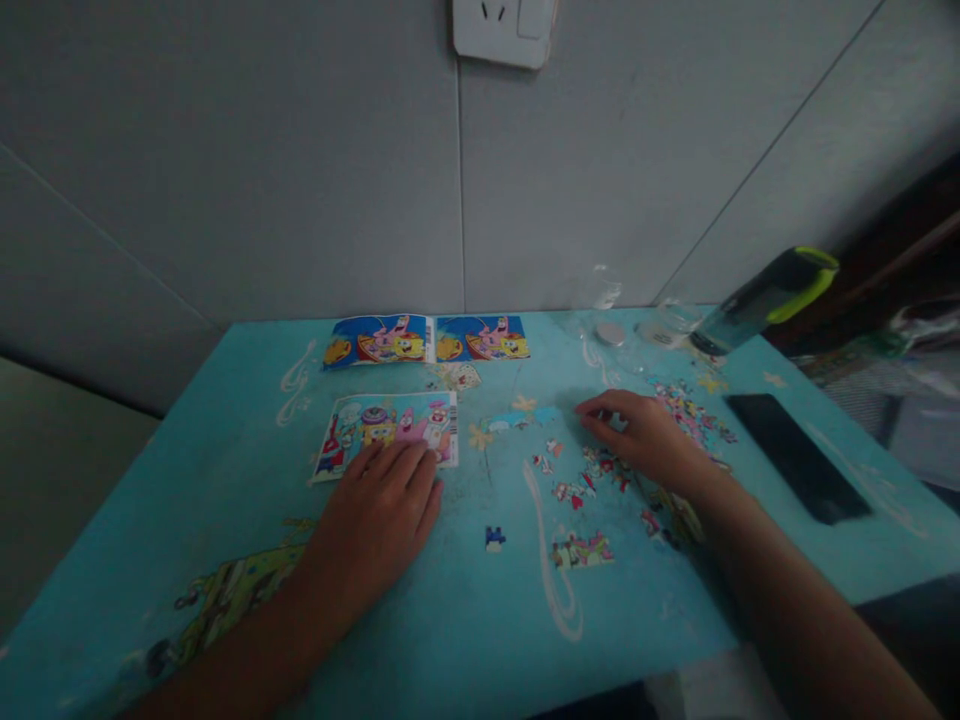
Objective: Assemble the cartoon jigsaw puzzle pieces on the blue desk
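Observation:
My left hand [386, 510] lies flat, fingers stretched out, over the lower edge of a cartoon picture card [420, 420]. My right hand [641, 435] is at the right end of a light-blue strip of joined puzzle pieces [521, 419]. Its thumb and forefinger come together in a pinch; what is between the tips is too small to make out. Loose puzzle pieces [574, 493] lie under and in front of this hand. A dark blue and white puzzle piece [494, 539] lies alone between the hands. Nearer me is a joined group of pieces [583, 550].
Two blue cartoon cards [382, 340] lie at the back by the wall. More pieces [694, 415] are heaped beyond my right wrist. A black flat object [795, 455], a dark bottle with a lime-green lid [761, 300] and clear plastic containers [664, 328] stand or lie at the right.

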`<action>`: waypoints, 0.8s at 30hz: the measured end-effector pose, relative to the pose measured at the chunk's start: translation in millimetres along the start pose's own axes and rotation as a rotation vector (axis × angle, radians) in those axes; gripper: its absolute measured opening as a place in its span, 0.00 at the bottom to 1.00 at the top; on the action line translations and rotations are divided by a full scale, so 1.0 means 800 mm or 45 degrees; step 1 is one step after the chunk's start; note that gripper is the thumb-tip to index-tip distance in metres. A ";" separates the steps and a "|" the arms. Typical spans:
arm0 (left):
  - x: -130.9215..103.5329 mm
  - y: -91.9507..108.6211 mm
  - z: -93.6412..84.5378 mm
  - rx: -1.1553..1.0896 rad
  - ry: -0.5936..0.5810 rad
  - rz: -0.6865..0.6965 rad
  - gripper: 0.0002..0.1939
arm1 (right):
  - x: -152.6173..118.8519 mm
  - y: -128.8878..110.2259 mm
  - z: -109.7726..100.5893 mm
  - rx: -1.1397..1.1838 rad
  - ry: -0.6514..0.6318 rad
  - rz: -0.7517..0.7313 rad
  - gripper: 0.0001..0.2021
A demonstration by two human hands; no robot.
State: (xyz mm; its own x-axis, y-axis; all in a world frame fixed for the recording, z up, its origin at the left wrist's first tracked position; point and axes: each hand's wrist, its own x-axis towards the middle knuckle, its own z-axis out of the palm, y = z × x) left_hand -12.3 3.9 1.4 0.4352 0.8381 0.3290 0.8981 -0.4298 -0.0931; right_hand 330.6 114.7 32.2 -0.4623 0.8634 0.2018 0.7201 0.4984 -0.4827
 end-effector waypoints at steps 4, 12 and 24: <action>-0.003 -0.003 0.003 0.001 0.010 0.028 0.17 | 0.003 0.019 -0.009 -0.102 0.100 0.095 0.09; -0.006 -0.008 0.009 -0.001 0.012 0.039 0.17 | 0.004 0.037 -0.014 -0.154 0.131 0.180 0.11; -0.014 -0.024 0.016 0.023 0.008 0.117 0.21 | 0.011 0.039 0.007 0.024 -0.069 0.068 0.10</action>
State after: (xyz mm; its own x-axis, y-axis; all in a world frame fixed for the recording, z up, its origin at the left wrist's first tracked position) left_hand -33.4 6.9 -12.2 0.5154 0.7932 0.3243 0.8554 -0.4985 -0.1402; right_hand 346.0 137.6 14.2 -0.4508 0.8832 0.1293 0.7351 0.4495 -0.5075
